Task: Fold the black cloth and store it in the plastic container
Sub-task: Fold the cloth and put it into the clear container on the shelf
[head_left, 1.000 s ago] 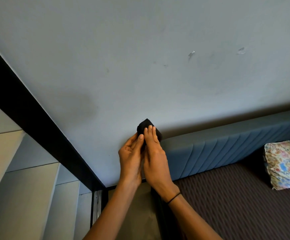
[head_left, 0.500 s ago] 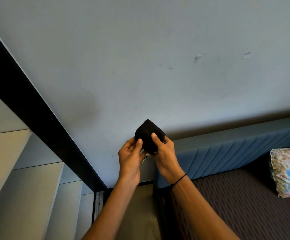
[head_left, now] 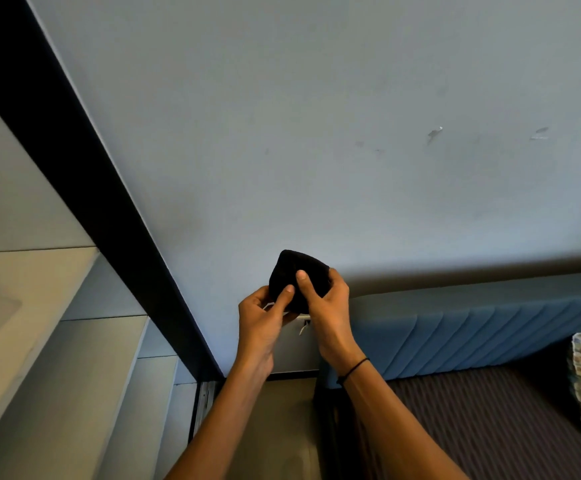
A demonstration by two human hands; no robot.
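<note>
We saw matt black cloth (head_left: 297,275), ribbed blue padded headboard (head_left: 472,330), ribbed brown bedspread (head_left: 483,420), matt scuffed painted wall (head_left: 317,133).

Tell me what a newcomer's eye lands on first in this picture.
First, the black cloth, bunched small and held up mid-frame against the pale wall by the left hand and right hand. Next, the broad black beam slanting down the left side, then the blue padded headboard at lower right.
</note>
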